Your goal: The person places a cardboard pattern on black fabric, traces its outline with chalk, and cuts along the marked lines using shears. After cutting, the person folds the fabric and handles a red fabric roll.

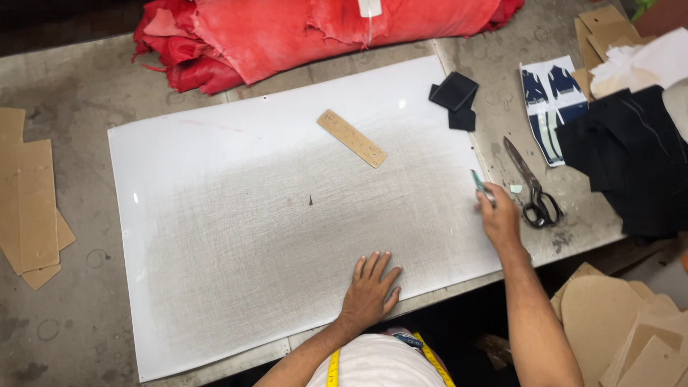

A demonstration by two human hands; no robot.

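Two bare hands work at a large white cutting board (pixel 236 236), which serves here as the landmark. Left of the board, a stack of tan cardboard patterns (pixel 32 204) lies on the grey metal table (pixel 79 86). Beyond the board's far edge sits a heap of red leather (pixel 287 32). On the board itself, toward its far right part, a tan cardboard strip (pixel 351 137) with punched holes lies at a slant. At the board's near edge the left hand (pixel 370 289) lies flat, fingers spread and relaxed, gripping nothing. On the board's far right corner rest small black leather pieces (pixel 454 97). At the board's right edge the right hand (pixel 498 218) is closed around a small greenish tool (pixel 479 183), possibly a blade, though it is too small to tell. Just right of the board lie black-handled scissors (pixel 532 186), and further right a printed sheet (pixel 548 107) and a pile of black fabric (pixel 631 158). Below that, off the table, more tan cardboard shapes (pixel 623 330) are stacked.
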